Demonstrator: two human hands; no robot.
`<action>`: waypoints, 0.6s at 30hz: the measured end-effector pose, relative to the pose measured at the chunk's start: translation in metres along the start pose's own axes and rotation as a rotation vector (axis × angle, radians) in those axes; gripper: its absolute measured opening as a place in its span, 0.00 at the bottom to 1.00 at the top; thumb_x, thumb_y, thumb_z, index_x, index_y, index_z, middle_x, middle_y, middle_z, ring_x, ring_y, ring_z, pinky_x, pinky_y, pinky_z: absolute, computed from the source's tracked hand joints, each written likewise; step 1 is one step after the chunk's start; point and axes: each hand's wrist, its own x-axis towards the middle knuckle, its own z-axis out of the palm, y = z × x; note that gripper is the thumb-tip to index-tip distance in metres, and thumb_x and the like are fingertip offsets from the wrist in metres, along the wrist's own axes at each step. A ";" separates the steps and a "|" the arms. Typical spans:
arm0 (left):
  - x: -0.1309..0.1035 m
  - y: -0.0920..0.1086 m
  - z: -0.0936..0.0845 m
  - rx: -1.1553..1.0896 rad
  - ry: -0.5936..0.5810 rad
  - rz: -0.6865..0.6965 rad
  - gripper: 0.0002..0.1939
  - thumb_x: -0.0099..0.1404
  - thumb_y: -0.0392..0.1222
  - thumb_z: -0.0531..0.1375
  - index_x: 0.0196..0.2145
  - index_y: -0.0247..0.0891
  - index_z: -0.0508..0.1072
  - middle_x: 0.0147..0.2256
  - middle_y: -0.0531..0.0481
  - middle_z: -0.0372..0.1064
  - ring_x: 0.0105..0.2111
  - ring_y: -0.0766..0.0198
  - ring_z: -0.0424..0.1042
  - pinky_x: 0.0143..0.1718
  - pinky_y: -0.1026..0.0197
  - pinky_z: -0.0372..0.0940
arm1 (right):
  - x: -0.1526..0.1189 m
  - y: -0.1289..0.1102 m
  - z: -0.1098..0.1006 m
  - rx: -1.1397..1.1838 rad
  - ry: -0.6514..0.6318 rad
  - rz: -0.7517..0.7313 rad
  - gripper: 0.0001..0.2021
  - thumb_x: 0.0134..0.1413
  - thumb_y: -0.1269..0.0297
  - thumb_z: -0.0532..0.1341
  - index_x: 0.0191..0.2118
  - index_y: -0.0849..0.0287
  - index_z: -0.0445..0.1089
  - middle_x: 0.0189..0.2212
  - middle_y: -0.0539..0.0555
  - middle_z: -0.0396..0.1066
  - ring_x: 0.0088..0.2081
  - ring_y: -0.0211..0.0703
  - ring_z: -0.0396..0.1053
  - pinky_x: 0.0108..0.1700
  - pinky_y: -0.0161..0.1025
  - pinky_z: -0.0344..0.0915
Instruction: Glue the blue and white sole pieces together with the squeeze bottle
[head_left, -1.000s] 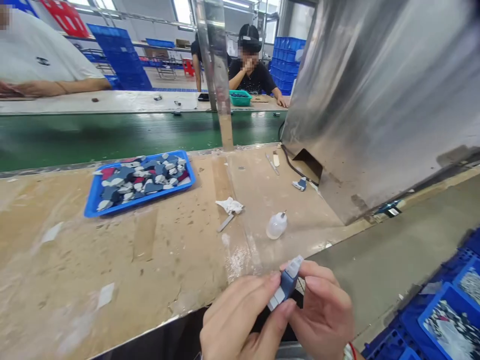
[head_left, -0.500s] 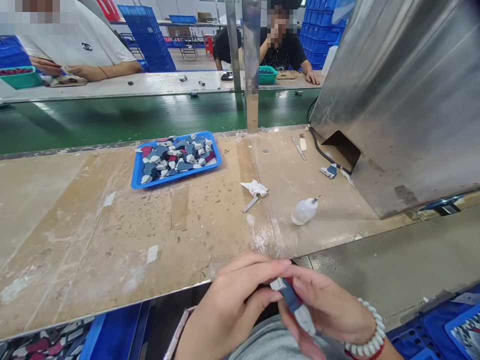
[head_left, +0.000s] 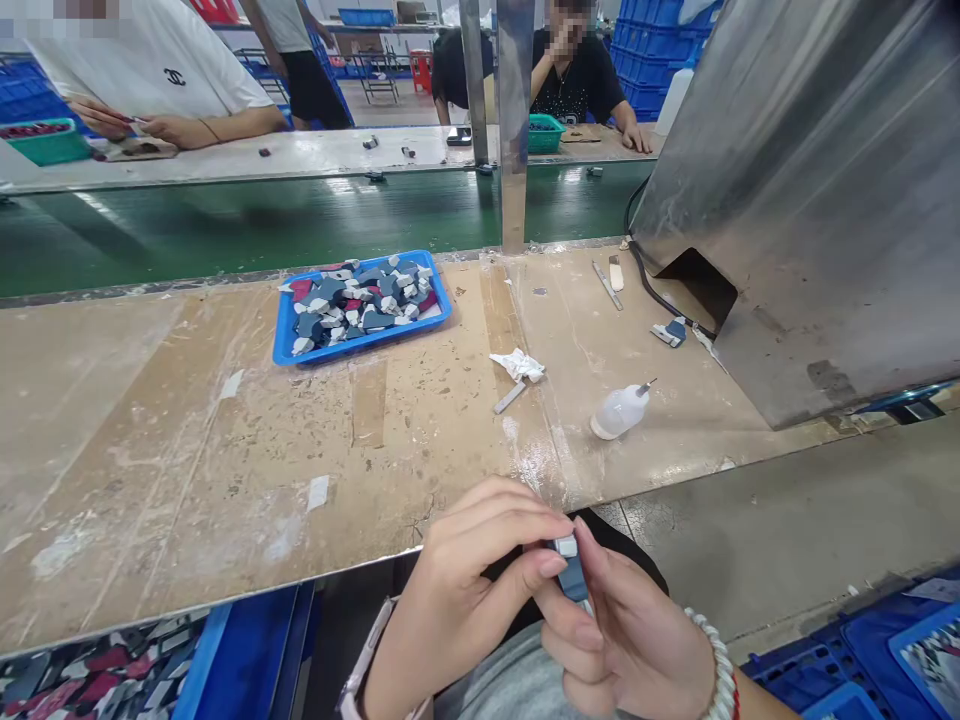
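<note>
A small blue-grey piece with a white end (head_left: 573, 578) is held between both hands below the table's front edge. My left hand (head_left: 487, 565) pinches its white upper end between thumb and fingers. My right hand (head_left: 619, 625) wraps round the lower part, and its fingers hide much of the piece. On the table beyond stand a white squeeze bottle (head_left: 621, 412) with a thin metal tip, lying tilted, and a crumpled white tissue (head_left: 519, 365) beside a small grey strip (head_left: 510, 397).
A blue tray (head_left: 281, 340) full of pieces lies on the table (head_left: 420, 430). A metal housing (head_left: 817, 230) stands at the right, near a loose blue-grey piece (head_left: 670, 332). Behind run a green belt (head_left: 300, 228) and a metal post (head_left: 514, 130). People sit opposite. Blue crates flank below.
My right fingers have closed further round the piece, which now shows less of its lower end. The view has shifted slightly. Another person has appeared standing in the background.
</note>
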 end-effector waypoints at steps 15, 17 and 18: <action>-0.003 -0.004 0.010 0.074 0.030 0.056 0.08 0.73 0.30 0.57 0.47 0.35 0.74 0.38 0.46 0.76 0.41 0.61 0.74 0.44 0.60 0.70 | 0.002 0.001 0.017 -0.026 0.167 -0.032 0.32 0.58 0.36 0.64 0.21 0.61 0.62 0.13 0.38 0.43 0.12 0.24 0.38 0.12 0.23 0.44; -0.005 -0.006 0.011 0.109 0.042 0.101 0.08 0.73 0.29 0.57 0.48 0.34 0.74 0.39 0.45 0.77 0.42 0.61 0.74 0.45 0.61 0.71 | 0.001 0.000 0.020 -0.012 0.194 -0.024 0.32 0.55 0.36 0.66 0.20 0.62 0.61 0.14 0.38 0.44 0.12 0.23 0.37 0.12 0.23 0.44; -0.006 -0.006 0.011 0.130 0.044 0.120 0.09 0.73 0.29 0.57 0.48 0.33 0.74 0.40 0.45 0.77 0.42 0.61 0.74 0.46 0.61 0.71 | 0.001 0.000 0.021 -0.002 0.204 -0.022 0.32 0.54 0.37 0.68 0.20 0.62 0.61 0.14 0.38 0.44 0.12 0.23 0.37 0.12 0.22 0.44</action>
